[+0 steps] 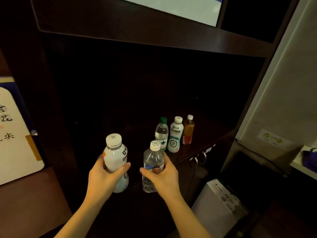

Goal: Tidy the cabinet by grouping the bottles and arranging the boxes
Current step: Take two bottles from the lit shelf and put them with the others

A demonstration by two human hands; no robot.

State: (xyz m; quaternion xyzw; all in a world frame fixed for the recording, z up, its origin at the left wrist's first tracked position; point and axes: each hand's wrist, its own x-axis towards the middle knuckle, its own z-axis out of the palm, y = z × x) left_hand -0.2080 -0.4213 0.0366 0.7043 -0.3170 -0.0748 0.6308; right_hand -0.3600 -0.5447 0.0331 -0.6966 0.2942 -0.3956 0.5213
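Shelf state: three bottles stand upright in a row at the right front of the dark cabinet shelf [211,134], just beside each other: green-capped water bottle [161,131], white drink bottle [176,136], amber drink bottle [188,130] with a white cap.

Left hand [103,177] is wrapped around a second white bottle [115,160], thumb across the front, bottle upright. Right hand [164,177] grips a clear water bottle [153,158] at its label, also upright. The two held bottles are side by side but apart, in front of the shelf and left of the row. The clear one sits just in front of the green-capped bottle and hides its lower corner.

Around: two metal handles [199,158] under the shelf edge. White carton [219,203] on the floor lower right. Pale appliance panel [283,100] to the right, with a yellow-green sticker [272,138] that is unreadable. Purple item [310,158] at the right edge, can't tell what. Blue-bordered white board [15,134] on the left.

Text: the board has black brush characters, cropped. Both white bottles carry a black logo plus Chinese print, too small to read. The clear bottle has a blue label with a printed picture. The green-capped one has a green label with red characters. Both held caps show a square code print.
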